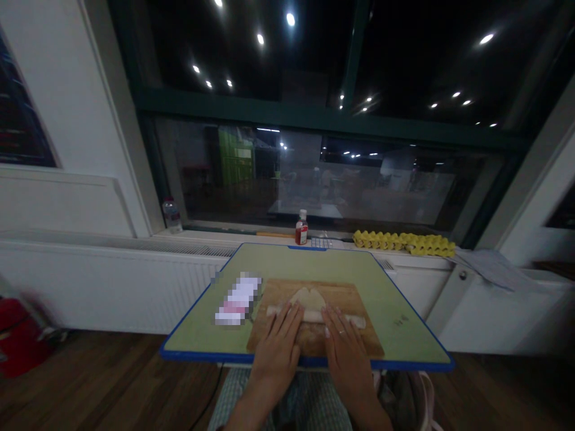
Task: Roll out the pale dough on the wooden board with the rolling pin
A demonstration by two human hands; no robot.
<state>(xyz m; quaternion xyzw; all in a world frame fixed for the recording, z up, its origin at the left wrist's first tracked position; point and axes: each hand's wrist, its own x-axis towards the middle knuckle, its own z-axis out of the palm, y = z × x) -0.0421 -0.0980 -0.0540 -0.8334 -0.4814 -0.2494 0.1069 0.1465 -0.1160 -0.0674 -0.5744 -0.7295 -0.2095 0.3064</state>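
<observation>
A pale rolling pin (357,321) lies crosswise on a wooden board (366,341), over a flat piece of dough (308,296) whose rounded far part shows beyond it. My left hand (281,335) rests on the pin's left half with fingers stretched out and slightly spread. On the right half, my right hand (344,338) lies flat with fingers extended, a ring on one of them. Both palms face down, and neither hand wraps around the pin. The hands hide the pin's middle parts and some of the dough.
The board sits on a green table (404,326) with a blue edge. Left of it lies a blurred-out phone-like object (238,301). On the sill behind stand a small bottle of red liquid (302,230), yellow egg trays (404,243) and a clear bottle (171,216).
</observation>
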